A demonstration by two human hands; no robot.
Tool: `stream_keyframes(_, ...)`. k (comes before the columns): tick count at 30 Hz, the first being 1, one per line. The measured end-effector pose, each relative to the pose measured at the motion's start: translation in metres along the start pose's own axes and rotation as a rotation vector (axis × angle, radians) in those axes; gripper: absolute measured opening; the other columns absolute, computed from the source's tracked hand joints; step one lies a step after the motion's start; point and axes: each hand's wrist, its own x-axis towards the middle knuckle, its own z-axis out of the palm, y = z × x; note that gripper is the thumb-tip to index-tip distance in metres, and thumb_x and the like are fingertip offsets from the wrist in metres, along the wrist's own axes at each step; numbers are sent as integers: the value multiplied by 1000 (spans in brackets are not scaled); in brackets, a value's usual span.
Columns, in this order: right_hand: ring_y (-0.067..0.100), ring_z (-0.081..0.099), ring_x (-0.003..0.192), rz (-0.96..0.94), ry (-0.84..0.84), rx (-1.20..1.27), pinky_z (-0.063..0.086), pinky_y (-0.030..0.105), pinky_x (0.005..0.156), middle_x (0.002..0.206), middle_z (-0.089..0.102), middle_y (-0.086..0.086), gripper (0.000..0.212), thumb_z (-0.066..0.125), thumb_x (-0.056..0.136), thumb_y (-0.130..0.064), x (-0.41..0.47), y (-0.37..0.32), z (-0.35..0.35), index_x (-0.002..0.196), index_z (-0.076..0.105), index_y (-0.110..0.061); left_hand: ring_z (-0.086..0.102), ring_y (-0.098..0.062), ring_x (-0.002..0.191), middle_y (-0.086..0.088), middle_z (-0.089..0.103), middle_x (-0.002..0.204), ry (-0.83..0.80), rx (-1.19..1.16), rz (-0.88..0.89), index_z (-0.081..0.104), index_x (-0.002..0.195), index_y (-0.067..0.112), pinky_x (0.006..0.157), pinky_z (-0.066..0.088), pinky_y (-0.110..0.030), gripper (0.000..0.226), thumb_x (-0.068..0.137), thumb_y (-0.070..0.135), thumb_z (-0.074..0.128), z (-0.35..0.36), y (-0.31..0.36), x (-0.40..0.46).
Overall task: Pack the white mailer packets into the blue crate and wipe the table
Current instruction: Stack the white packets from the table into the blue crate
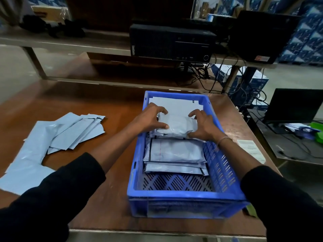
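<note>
Left hand (150,120) and right hand (202,125): both clamped on one stuffed white packet (175,125), an end each, held over the middle of the blue crate (185,193). Inside the crate: flat packets at the far end, a stack (174,154) just nearer than the held one, bare mesh floor nearest the person. Left of the crate, on the brown table (111,105): loose mailers (57,135), unpacked. Advice: lower the packet level, seat it flush against the stack, then let go.

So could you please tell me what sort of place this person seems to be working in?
Probably a warehouse packing station: mailer packets fill a blue crate on a work table, boxes are stacked high behind, and a desktop computer sits on the shelf.
</note>
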Motion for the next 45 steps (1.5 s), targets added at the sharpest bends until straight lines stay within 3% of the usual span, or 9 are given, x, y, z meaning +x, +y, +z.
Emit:
stream_keyframes(6,29,57,104,-1,30,-43,41,40,95,115,61,6,67,73,58,-46,6,7,-2,116,53,-19,67,-17,104,-4,48,141,-11,-33,39,59,137,23,95,56,-38,60,85,46,79,-3,8,2)
stream_keyframes(10,35,57,105,25,-12,-153,35,38,93,112,61,12,57,71,76,-28,6,6,3,126,47,-18,50,-26,136,-8,48,152,39,118,91,54,145,19,111,43,-48,48,102,39,57,3,13,28)
stream_keyframes(14,38,51,108,7,-81,-144,42,41,94,117,56,11,60,66,73,-24,0,4,4,128,43,-26,30,-25,151,-2,40,161,-129,150,66,44,153,29,118,31,-56,45,109,37,38,6,9,58)
stream_keyframes(21,30,51,107,-170,-181,-208,47,51,87,118,52,-3,69,62,52,-60,-20,7,2,115,39,-43,28,-36,151,-5,35,164,-299,338,-97,37,156,40,122,24,-55,55,105,58,24,23,-8,80)
stream_keyframes(25,28,43,111,-201,-219,-365,47,47,84,122,47,2,83,77,55,-70,-37,1,13,123,42,-37,23,-41,151,-8,28,166,-292,398,-86,27,160,40,119,27,-59,56,106,57,27,28,-2,75)
stream_keyframes(32,33,42,111,-171,-163,-317,49,49,88,120,42,7,81,79,61,-68,-45,-10,22,125,47,-31,19,-39,153,-10,19,169,-302,499,-55,20,161,40,121,22,-56,62,104,59,32,28,4,67)
stream_keyframes(38,32,40,117,-131,-200,-321,46,52,96,128,42,6,102,77,52,-77,-49,-20,7,139,42,-35,19,-37,153,-11,21,168,-215,437,40,25,161,34,122,24,-54,63,103,53,44,24,12,56)
stream_keyframes(42,34,50,113,-150,-151,-233,45,45,98,128,49,10,86,86,64,-52,-43,-40,-12,138,50,-27,37,-36,146,-14,44,155,-84,252,126,37,157,22,117,34,-52,74,93,59,48,9,5,36)
stream_keyframes(45,27,63,95,-188,-47,-58,49,30,84,118,59,10,59,86,74,-27,-33,-73,-28,127,61,-17,47,-31,140,-13,53,149,85,82,156,48,150,11,116,34,-39,64,96,43,59,-11,-9,15)
